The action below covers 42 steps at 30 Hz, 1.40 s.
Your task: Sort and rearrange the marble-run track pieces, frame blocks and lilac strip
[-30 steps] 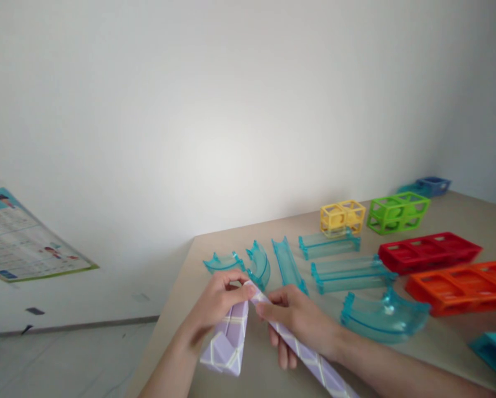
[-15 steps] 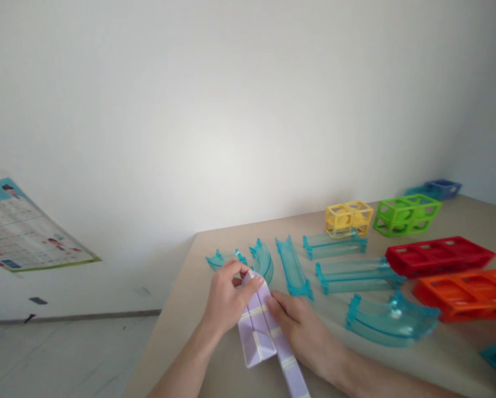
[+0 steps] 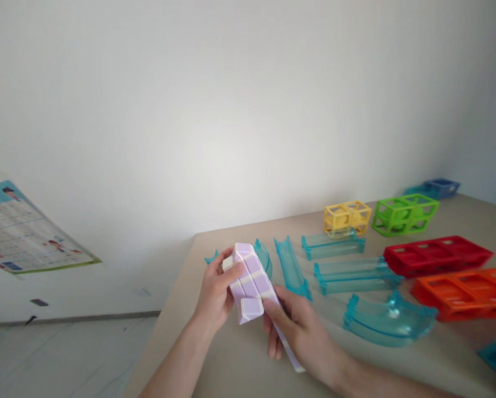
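Both hands hold a purple-and-white snake puzzle point(image 3: 251, 276) above the near part of the table. My left hand point(image 3: 215, 290) grips its folded block from the left, with the thumb lying across the front face. On the right side, my right hand point(image 3: 295, 323) is closed around the straight tail, thumb on top, near where it meets the folded block. The tail's end sticks out below that hand. Behind the puzzle, a curved clear-blue track piece point(image 3: 263, 257) is partly hidden.
Clear-blue straight tracks point(image 3: 292, 268) and a curved track point(image 3: 391, 320) lie on the beige table point(image 3: 235, 365). Yellow point(image 3: 347, 218), green point(image 3: 405, 214), red point(image 3: 438, 255) and orange point(image 3: 467, 293) frame blocks stand to the right. A poster point(image 3: 32, 232) hangs on the left wall.
The snake puzzle has been raised and tilted, so more of its folded block faces me. My left hand has shifted left and down its side; my right hand now grips the tail with the thumb on top.
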{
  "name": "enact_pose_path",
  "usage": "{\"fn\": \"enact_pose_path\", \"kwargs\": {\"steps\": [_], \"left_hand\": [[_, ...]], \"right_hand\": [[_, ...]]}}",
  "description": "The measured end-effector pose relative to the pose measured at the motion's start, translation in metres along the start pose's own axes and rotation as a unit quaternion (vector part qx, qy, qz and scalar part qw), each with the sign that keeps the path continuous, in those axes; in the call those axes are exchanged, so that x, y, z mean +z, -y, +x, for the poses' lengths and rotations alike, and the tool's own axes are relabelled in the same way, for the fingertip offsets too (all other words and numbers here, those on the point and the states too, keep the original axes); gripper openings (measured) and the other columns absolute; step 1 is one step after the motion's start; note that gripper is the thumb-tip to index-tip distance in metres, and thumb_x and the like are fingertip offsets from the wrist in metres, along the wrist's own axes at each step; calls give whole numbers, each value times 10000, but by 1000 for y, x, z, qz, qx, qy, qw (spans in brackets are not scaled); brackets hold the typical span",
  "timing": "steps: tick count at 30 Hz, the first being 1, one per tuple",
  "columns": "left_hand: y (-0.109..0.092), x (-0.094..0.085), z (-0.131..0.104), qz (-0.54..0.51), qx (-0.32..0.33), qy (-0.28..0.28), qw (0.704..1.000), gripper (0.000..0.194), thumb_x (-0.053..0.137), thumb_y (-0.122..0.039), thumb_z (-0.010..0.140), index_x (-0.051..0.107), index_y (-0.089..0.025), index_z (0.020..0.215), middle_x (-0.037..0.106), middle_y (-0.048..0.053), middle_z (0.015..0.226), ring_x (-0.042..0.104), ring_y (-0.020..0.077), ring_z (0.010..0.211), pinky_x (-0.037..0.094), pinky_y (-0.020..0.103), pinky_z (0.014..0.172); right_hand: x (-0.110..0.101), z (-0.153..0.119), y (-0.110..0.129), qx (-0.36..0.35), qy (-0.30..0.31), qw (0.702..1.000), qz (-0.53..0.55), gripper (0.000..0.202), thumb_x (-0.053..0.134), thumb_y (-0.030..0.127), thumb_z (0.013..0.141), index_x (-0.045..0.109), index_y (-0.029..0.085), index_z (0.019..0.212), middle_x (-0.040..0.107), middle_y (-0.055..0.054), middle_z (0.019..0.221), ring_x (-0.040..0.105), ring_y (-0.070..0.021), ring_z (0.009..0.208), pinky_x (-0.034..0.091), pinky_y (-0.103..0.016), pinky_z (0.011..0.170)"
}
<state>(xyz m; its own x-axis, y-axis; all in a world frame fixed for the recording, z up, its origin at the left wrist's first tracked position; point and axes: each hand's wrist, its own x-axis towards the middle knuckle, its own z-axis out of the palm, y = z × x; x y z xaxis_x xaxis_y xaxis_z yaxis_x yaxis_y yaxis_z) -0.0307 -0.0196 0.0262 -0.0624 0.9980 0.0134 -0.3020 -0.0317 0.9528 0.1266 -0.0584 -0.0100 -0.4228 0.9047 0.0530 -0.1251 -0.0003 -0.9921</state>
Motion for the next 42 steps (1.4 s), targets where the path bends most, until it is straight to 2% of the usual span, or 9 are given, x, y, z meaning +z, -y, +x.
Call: {"fn": "enact_pose_path", "kwargs": {"steps": [2, 4, 8, 10, 17, 27, 33, 37, 42], "left_hand": [[3, 5, -3, -19, -73, 55, 996, 447, 843, -294, 600, 691, -121, 983, 734, 78, 832, 689, 202, 713, 539, 283, 637], [4, 8, -6, -19, -102, 66, 992, 422, 848, -264, 585, 706, -101, 948, 745, 107, 870, 708, 251, 817, 559, 319, 707], [0, 11, -8, -21, -73, 18, 997, 400, 852, -257, 567, 713, -123, 917, 757, 99, 897, 716, 286, 865, 575, 344, 702], [-2, 10, -8, -18, -70, 14, 997, 409, 854, -265, 564, 713, -125, 921, 758, 97, 897, 717, 291, 869, 579, 349, 697], [-3, 9, -9, -1, -90, 36, 995, 401, 860, -236, 551, 724, -103, 904, 760, 112, 875, 721, 281, 849, 577, 322, 696], [-10, 4, -10, 4, -79, 59, 995, 346, 863, -214, 564, 738, -114, 871, 758, 87, 829, 724, 251, 770, 579, 298, 653], [-14, 1, -11, 34, -118, 103, 987, 366, 875, -212, 540, 736, -88, 855, 753, 111, 799, 721, 265, 744, 581, 319, 645], [-11, 3, -10, 27, -93, 65, 993, 363, 867, -208, 549, 732, -95, 866, 756, 109, 830, 721, 273, 776, 582, 333, 661], [-1, 12, -8, -16, -41, -20, 999, 372, 853, -214, 562, 720, -104, 892, 758, 105, 853, 722, 284, 808, 580, 346, 663]], "right_hand": [[0, 0, -1, -8, -1, 1000, -9, 460, 432, 622, 902, 493, 174, 815, 537, 41, 576, 551, -108, 412, 409, -203, 394], [-1, 1, -1, -15, 0, 1000, -22, 458, 414, 609, 918, 501, 172, 812, 542, 37, 561, 541, -106, 415, 404, -203, 406], [-2, 0, -2, -15, -4, 998, -67, 460, 384, 580, 945, 526, 171, 788, 558, 22, 537, 550, -115, 447, 399, -207, 443], [-2, -1, -2, -11, -3, 996, -86, 460, 368, 571, 954, 527, 176, 780, 568, 20, 527, 545, -114, 441, 399, -209, 454], [-1, -4, 4, 6, 1, 993, -114, 466, 356, 588, 950, 503, 188, 761, 529, 37, 498, 502, -102, 405, 367, -199, 417], [-2, -5, 4, 40, 52, 995, -74, 452, 354, 576, 951, 483, 188, 760, 458, 58, 488, 437, -79, 370, 325, -173, 373], [0, -7, -1, 39, 106, 991, -64, 400, 386, 546, 939, 464, 197, 759, 447, 60, 544, 367, -61, 347, 265, -177, 337], [1, -4, -4, 19, 49, 993, -104, 389, 388, 520, 941, 481, 196, 748, 478, 40, 549, 424, -86, 396, 312, -195, 383], [-4, 7, -11, -23, -57, 985, -160, 370, 449, 497, 932, 539, 185, 756, 556, 4, 566, 542, -134, 496, 380, -224, 482]]}}
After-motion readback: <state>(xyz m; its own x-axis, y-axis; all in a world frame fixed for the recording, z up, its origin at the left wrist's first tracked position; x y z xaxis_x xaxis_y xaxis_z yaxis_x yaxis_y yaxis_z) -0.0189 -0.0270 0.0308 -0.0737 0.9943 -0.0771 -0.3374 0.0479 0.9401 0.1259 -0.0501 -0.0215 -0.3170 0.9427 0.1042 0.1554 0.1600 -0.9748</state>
